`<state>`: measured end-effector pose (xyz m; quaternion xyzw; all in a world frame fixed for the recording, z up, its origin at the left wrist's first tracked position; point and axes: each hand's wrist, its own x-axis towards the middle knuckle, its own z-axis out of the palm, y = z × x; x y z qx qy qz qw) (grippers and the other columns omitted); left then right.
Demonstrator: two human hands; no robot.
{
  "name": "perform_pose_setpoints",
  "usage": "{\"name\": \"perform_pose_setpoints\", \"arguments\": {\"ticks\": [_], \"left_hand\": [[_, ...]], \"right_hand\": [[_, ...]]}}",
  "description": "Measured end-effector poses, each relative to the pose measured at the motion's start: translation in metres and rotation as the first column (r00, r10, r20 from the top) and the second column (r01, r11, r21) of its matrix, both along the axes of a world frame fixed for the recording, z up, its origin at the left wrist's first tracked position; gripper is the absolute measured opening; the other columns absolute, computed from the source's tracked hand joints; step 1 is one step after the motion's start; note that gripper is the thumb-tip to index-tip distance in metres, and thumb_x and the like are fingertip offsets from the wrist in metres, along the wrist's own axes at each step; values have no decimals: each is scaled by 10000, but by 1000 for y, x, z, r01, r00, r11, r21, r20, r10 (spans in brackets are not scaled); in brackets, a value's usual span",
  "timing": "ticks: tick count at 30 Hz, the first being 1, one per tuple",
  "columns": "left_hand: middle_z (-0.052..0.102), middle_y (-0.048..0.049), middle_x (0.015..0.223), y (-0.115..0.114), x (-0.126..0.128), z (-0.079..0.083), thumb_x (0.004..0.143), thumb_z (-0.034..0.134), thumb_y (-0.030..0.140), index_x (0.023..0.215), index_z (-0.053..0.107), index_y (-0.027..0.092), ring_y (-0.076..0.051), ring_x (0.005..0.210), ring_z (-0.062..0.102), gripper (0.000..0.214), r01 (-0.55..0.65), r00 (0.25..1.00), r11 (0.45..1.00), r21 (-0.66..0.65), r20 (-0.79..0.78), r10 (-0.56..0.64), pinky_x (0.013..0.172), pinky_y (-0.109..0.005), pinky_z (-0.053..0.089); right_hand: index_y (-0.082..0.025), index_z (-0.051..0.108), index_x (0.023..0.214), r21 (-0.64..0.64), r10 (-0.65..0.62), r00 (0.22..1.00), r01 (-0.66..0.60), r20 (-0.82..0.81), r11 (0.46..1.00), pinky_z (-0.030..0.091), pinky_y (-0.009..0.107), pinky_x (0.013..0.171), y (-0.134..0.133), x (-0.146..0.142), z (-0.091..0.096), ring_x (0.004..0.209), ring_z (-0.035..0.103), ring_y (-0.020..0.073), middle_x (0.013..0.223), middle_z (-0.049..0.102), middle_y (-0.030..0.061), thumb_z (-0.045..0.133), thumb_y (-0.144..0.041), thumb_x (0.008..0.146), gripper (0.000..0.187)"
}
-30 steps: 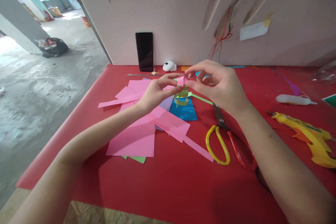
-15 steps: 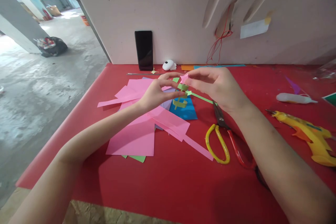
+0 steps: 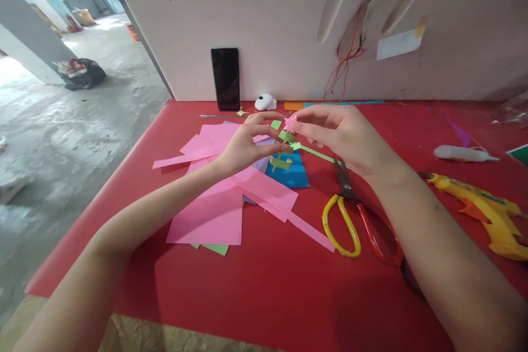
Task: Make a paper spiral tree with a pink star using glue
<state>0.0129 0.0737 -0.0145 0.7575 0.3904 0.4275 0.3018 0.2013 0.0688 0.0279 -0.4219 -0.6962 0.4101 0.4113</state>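
Observation:
Between the fingertips of my right hand is a small pink paper star, held above the table. Right below it, my left hand grips a curled green paper piece, with loops showing above and below the fingers. Star and green piece look close together; whether they touch, I cannot tell. Under my hands lie pink paper sheets, a blue sheet and a thin green strip. Scissors with one yellow and one red handle rest by my right wrist, their blades near the strip's end.
A yellow glue gun and a white squeeze bottle lie at the right of the red table. A dark phone leans on the white panel, with a small white object beside it.
The pink star has turned slightly in my right fingers, showing more of its face. The lower green loop has shifted a little to the left.

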Motion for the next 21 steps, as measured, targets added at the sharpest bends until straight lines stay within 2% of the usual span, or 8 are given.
{"name": "perform_pose_setpoints", "arguments": {"ticks": [5, 7, 9, 12, 14, 16, 19, 21], "left_hand": [[623, -51, 1288, 3, -1, -5, 755, 764, 315, 727, 694, 213, -249, 1295, 501, 126, 5, 1000, 999, 46, -30, -3, 1146, -491, 362], [618, -63, 1273, 4, 0, -8, 748, 766, 344, 820, 693, 217, -244, 1283, 505, 163, 12, 1000, 998, 66, 2, -12, 1135, -465, 375], [615, -70, 1258, 5, 1, -11, 750, 755, 390, 977, 666, 223, -234, 1272, 515, 295, 9, 996, 999, 49, 84, -13, 1138, -441, 375], [624, -102, 1252, 5, 3, -13, 758, 718, 478, 1141, 601, 193, -252, 1271, 532, 491, 57, 984, 991, -124, 175, -35, 1116, -442, 404], [642, -129, 1232, 4, 4, -12, 720, 732, 523, 1149, 603, 166, -284, 1243, 560, 573, 127, 983, 952, -278, 165, -83, 1056, -453, 459], [671, -129, 1176, 3, 5, -11, 680, 759, 526, 1090, 639, 157, -295, 1176, 600, 565, 169, 984, 924, -343, 115, -138, 999, -452, 493], [704, -96, 1076, 0, 6, -9, 694, 760, 467, 988, 676, 167, -260, 1067, 641, 429, 160, 987, 945, -285, 36, -157, 972, -434, 495], [709, -83, 1044, -1, 6, -8, 716, 745, 427, 988, 673, 172, -236, 1029, 649, 380, 151, 988, 957, -248, 27, -149, 960, -416, 497]], "right_hand": [[-204, 735, 804, -32, 9, 1000, -8, 16, 999, 492, 278, 624, 0, -1, 1, 631, 579, 109, 706, 653, 0, 709, -314, 763, 120], [-198, 737, 794, -25, 9, 1000, -9, 8, 1000, 490, 274, 638, 0, 0, 1, 628, 570, 101, 701, 649, -3, 719, -321, 753, 130], [-195, 737, 789, -7, 2, 1000, -2, -19, 1000, 496, 270, 672, 1, 1, 2, 653, 579, 97, 721, 657, -3, 739, -328, 736, 144], [-203, 743, 817, 18, 7, 998, -5, -70, 1000, 507, 277, 725, 2, 5, 3, 718, 611, 109, 765, 678, 1, 732, -358, 754, 168], [-213, 744, 827, 28, 7, 995, -4, -100, 1000, 509, 284, 740, 2, 7, 3, 746, 627, 119, 782, 689, 4, 722, -375, 770, 174], [-219, 741, 817, 35, 2, 993, 3, -121, 999, 505, 289, 740, 1, 8, 4, 758, 633, 127, 790, 695, 6, 727, -379, 770, 167], [-224, 738, 803, 43, -4, 991, 10, -132, 999, 485, 293, 705, -1, 7, 5, 759, 626, 136, 793, 692, 9, 733, -379, 768, 159], [-228, 737, 798, 39, -15, 993, 20, -116, 999, 466, 297, 672, -2, 7, 7, 762, 619, 146, 789, 685, 13, 735, -377, 768, 152]]}}
